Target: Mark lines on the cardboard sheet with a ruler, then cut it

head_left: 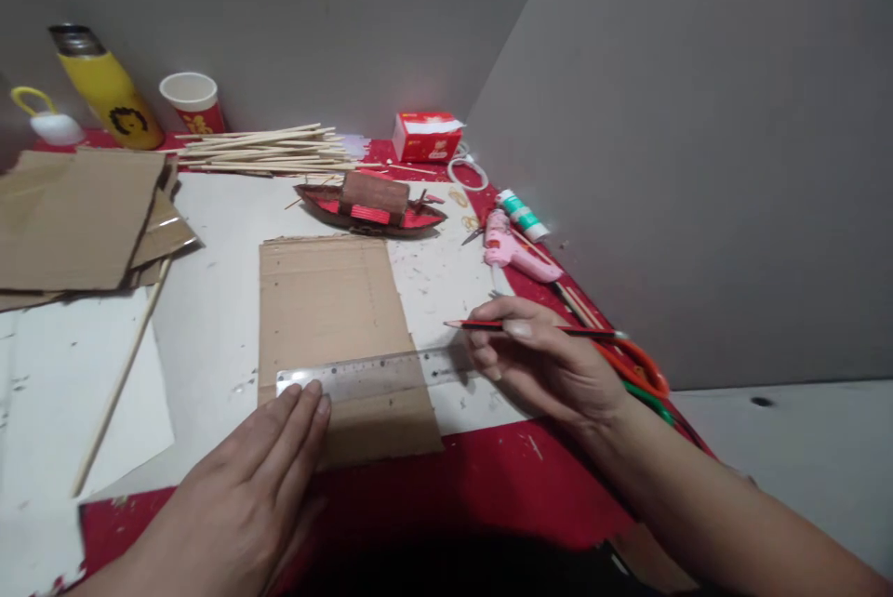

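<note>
Brown cardboard in the head view: a cardboard piece [327, 304] lies right between the hands, with a clear ruler [377, 374] straight across it! The left hand [258, 462] is at its lower left, fingers straight and together, fingertips pressing the ruler's left end, gripping nothing. Over on the other side, the right hand [540, 351] is curled closed around a pencil [492, 325], its tip pointing left, just beyond the cardboard's right edge. The ruler's far end runs out beneath that hand; whether they touch, I can't tell. Beyond the cardboard, ahead of both hands, sits a model boat [377, 202]!
</note>
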Available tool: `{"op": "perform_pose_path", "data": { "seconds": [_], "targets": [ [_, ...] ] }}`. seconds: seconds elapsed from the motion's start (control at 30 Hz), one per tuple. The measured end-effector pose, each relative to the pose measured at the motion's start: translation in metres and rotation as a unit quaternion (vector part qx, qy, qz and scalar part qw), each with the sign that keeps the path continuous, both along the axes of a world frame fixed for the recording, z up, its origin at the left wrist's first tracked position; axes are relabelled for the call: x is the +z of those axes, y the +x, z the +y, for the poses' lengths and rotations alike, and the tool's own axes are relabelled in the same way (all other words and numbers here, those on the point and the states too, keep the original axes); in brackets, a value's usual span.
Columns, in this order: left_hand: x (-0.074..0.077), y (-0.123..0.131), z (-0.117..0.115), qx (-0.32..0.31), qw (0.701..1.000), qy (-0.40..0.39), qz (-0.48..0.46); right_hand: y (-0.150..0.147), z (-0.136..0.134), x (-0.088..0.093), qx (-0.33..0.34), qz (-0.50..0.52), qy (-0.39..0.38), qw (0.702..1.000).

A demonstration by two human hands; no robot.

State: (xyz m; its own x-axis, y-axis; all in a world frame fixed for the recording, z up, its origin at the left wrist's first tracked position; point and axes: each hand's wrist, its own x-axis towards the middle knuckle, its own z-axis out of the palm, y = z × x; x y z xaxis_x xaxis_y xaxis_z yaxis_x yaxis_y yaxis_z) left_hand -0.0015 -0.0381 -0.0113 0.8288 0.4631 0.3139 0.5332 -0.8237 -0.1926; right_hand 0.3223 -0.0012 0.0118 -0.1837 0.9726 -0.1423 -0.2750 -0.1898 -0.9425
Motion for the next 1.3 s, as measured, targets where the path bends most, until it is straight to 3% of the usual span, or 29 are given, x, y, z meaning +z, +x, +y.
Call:
{"op": "perform_pose_path", "data": {
  "seconds": [0.23,0.3,0.4,0.57,0.7,0.87,1.1,1.17,1.3],
  "targets": [
    [-0.002,0.011,-0.01,0.057,0.996,-0.054,0.033,-0.009,0.001,0.022,0.049,-0.195,0.107,0.974],
    [-0.003,0.013,-0.011,0.065,0.996,-0.057,0.029,-0.022,0.007,0.032,0.043,-0.215,0.117,0.969],
    [-0.004,0.013,-0.012,0.06,0.997,-0.053,-0.011,-0.052,0.02,0.039,0.094,-0.176,0.101,0.975],
    [-0.001,0.011,-0.013,0.044,0.996,-0.071,-0.028,-0.103,0.046,0.026,0.199,-0.16,0.078,0.964],
    [0.002,0.01,-0.012,0.033,0.996,-0.082,-0.015,-0.129,0.062,0.009,0.263,-0.171,0.108,0.943],
    [0.006,0.01,-0.012,0.025,0.996,-0.084,0.001,-0.136,0.067,-0.003,0.271,-0.197,0.151,0.93],
    [0.003,0.011,-0.015,0.025,0.996,-0.085,0.007,-0.133,0.064,-0.002,0.283,-0.249,0.26,0.889],
    [0.001,0.011,-0.017,0.026,0.996,-0.084,0.005,-0.134,0.064,-0.001,0.277,-0.249,0.254,0.893],
    [0.0,0.011,-0.018,0.023,0.996,-0.081,0.0,-0.136,0.065,-0.001,0.251,-0.214,0.139,0.934]
  ]
}}
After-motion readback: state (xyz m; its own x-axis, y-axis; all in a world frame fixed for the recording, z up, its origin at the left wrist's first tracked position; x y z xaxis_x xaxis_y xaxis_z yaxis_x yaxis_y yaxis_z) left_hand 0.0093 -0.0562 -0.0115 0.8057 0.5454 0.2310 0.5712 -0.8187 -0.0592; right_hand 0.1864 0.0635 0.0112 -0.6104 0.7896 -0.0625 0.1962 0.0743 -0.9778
